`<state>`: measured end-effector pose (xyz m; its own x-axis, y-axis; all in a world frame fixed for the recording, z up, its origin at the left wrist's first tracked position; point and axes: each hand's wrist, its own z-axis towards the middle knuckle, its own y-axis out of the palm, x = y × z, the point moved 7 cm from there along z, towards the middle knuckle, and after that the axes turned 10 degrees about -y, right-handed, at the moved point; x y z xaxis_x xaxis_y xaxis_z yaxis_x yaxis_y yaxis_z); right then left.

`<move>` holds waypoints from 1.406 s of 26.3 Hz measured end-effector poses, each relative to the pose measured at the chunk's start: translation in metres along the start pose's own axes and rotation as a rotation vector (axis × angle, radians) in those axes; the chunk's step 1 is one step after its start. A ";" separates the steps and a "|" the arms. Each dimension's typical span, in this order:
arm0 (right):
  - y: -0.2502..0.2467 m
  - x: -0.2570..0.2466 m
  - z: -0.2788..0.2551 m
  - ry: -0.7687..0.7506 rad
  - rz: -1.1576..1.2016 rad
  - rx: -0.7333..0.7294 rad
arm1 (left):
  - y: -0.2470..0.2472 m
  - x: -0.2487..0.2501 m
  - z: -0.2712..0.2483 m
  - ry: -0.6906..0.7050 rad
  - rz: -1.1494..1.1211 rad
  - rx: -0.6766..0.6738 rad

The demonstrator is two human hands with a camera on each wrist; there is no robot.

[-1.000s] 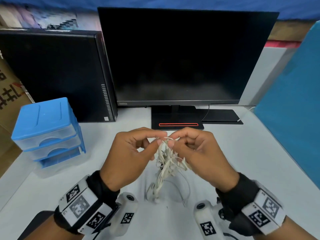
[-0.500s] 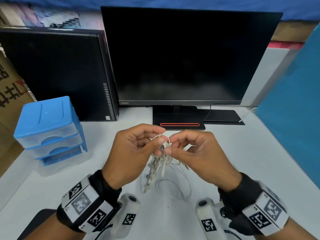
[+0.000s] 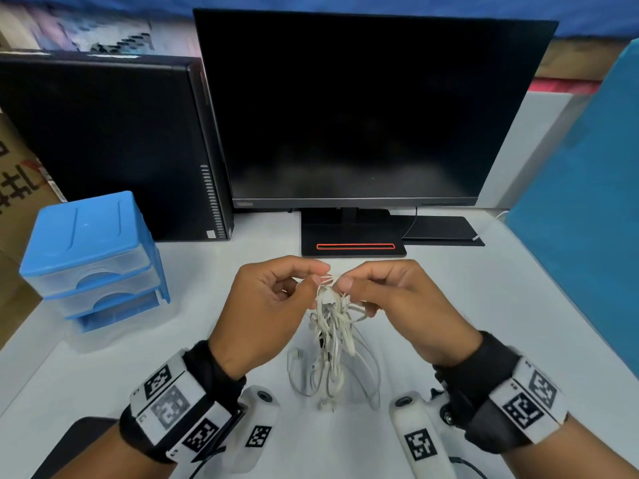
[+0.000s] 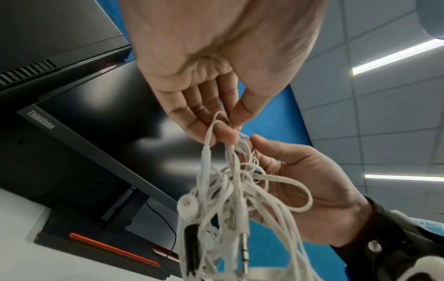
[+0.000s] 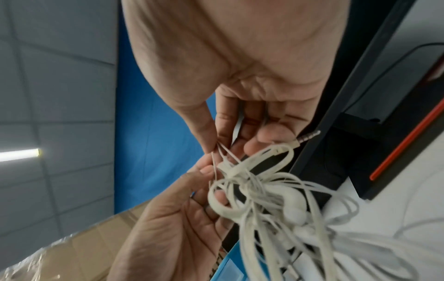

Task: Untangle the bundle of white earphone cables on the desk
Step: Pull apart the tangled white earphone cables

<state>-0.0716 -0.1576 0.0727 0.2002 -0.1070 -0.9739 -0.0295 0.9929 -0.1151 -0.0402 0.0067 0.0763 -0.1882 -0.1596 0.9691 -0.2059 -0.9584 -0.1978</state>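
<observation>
Both hands are raised above the desk [image 3: 484,305], in front of the monitor stand [image 3: 352,236], with fingertips meeting at the top of the earphone cable bundle [image 3: 332,326].

Left hand [image 3: 266,312]: thumb and index finger are curled and pinch thin strands at the top of the bundle. In the left wrist view one strand loops over a fingertip of this hand [image 4: 211,57], and the other fingers are bent in loosely behind the pinch.

Right hand [image 3: 397,305]: thumb and fingers are curled and pinch strands just beside the left hand's pinch point. In the right wrist view this hand [image 5: 240,66] grips thin strands between thumb and index finger, and a flat cable runs between its fingers.

Bundle: hangs from the two pinch points as a dense white tangle. The lower loops trail down to the desk between the wrists; whether the lowest end rests on the surface or hangs just above it cannot be told. An earbud [image 4: 188,204] and a metal jack plug [image 4: 243,245] dangle in the tangle near the left wrist camera. A second jack plug [image 5: 308,137] sticks out beside the right hand's fingers.

Surroundings: dark monitor [image 3: 363,108] behind the hands, black computer tower [image 3: 103,143] at rear left, blue drawer unit [image 3: 90,257] on the left side of the desk
</observation>
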 end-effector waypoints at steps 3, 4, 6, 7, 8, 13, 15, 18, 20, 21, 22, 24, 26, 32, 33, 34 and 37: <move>-0.001 0.007 0.002 0.064 0.058 -0.008 | 0.000 -0.004 0.002 -0.026 0.005 -0.002; -0.001 0.009 0.002 0.080 0.086 -0.012 | 0.000 -0.005 0.003 -0.032 0.008 -0.001; 0.000 0.009 0.002 0.111 0.142 -0.024 | -0.001 -0.005 0.004 -0.038 0.003 -0.002; 0.000 0.009 0.002 0.120 0.161 -0.026 | -0.001 -0.005 0.004 -0.040 0.000 -0.005; 0.000 0.009 0.002 0.121 0.171 -0.026 | -0.001 -0.004 0.004 -0.041 -0.002 -0.009; -0.002 -0.002 0.002 -0.024 -0.034 0.003 | 0.003 -0.005 0.002 -0.037 0.028 -0.027; -0.006 -0.002 0.001 -0.082 -0.127 0.070 | 0.002 -0.008 0.003 -0.042 0.041 -0.013; -0.008 -0.004 0.002 -0.137 -0.173 0.064 | 0.000 -0.012 0.007 -0.082 -0.015 -0.019; -0.005 -0.005 0.002 -0.122 -0.132 0.017 | 0.003 -0.012 0.006 -0.102 -0.054 -0.047; -0.004 -0.005 0.001 -0.112 -0.121 -0.003 | 0.004 -0.011 0.005 -0.107 -0.067 -0.055; -0.002 -0.004 0.001 -0.101 -0.121 -0.022 | 0.005 -0.011 0.004 -0.111 -0.076 -0.061; 0.002 -0.001 0.000 -0.083 -0.146 -0.068 | 0.007 -0.011 0.003 -0.118 -0.076 -0.067; 0.004 0.002 -0.001 -0.065 -0.212 -0.101 | 0.006 -0.012 0.004 -0.128 -0.076 -0.063; 0.000 0.006 -0.003 -0.058 -0.494 -0.135 | 0.001 -0.014 0.007 -0.131 -0.061 -0.040; -0.001 0.001 -0.002 -0.093 -0.501 -0.123 | -0.001 -0.015 0.008 -0.131 -0.048 -0.039; -0.002 -0.003 0.000 -0.138 -0.502 -0.105 | -0.002 -0.016 0.009 -0.136 -0.034 -0.043; -0.012 -0.009 0.006 -0.193 -0.194 0.017 | -0.004 -0.025 0.013 -0.184 0.004 -0.066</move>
<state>-0.0670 -0.1685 0.0839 0.3833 -0.2855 -0.8784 0.0440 0.9556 -0.2914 -0.0222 0.0110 0.0550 -0.0113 -0.2101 0.9776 -0.2695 -0.9409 -0.2053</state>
